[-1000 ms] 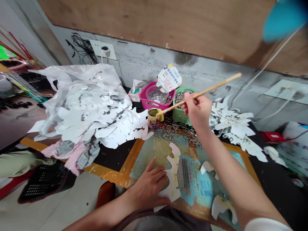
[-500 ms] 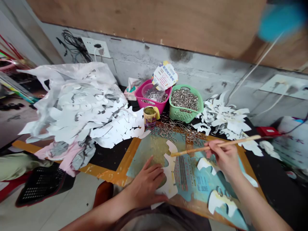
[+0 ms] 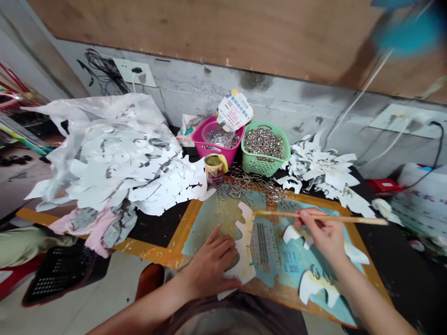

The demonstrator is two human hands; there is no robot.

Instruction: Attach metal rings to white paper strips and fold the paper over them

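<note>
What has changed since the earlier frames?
The right hand moved the wooden-handled brush from the can toward the person, its tip now at the upper right edge of the white cutout. The left hand stayed on the cutout; neither let go.

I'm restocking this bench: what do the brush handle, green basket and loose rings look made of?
Brush handle: probably wood, pale tan with a dull finish.
Green basket: likely moulded plastic, smooth, with perforated walls.
Loose rings: apparently metal, silvery with bright glints; which metal stays unclear.
</note>
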